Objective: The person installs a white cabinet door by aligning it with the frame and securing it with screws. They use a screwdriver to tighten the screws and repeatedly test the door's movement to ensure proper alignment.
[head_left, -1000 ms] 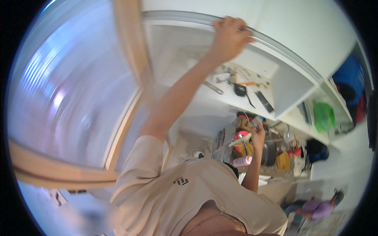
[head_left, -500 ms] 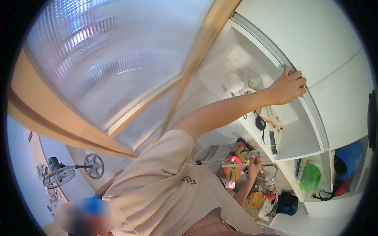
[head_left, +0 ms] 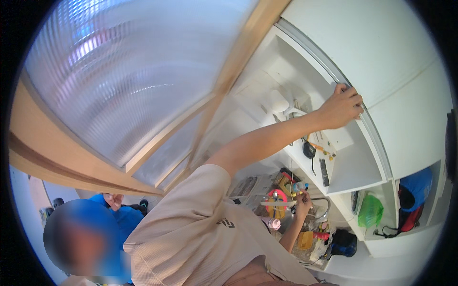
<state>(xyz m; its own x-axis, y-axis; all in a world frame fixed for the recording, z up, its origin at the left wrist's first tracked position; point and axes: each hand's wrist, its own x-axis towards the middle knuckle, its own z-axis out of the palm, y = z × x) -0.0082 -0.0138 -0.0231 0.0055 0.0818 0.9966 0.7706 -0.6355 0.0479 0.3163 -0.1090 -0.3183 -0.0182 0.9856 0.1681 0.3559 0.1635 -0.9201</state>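
Note:
My left arm reaches across the upper right, and my left hand (head_left: 341, 107) is closed over the metal-trimmed edge of a white cabinet door (head_left: 405, 128). Below it is an open white shelf (head_left: 355, 176) with a black tape measure (head_left: 309, 148), a dark flat bar (head_left: 324, 172) and small orange-handled tools. Lower down, my right hand (head_left: 303, 205) has its fingers bent together by a pale strip (head_left: 276, 204) and a blue-capped bottle (head_left: 300, 186). What those fingers hold, if anything, is too small to tell. A pink ring (head_left: 276, 194) lies beside the strip.
A wood-framed ribbed panel (head_left: 143, 81) fills the upper left. At lower left is another person in blue (head_left: 129, 219). The cluttered surface by my right hand holds a pink-capped bottle (head_left: 273, 223) and yellow container (head_left: 305, 240); a green bag (head_left: 370, 211) sits in a lower compartment.
The person in blue has come much further into view at lower left, where a fan was visible. My view has shifted slightly; my left hand stays on the door edge.

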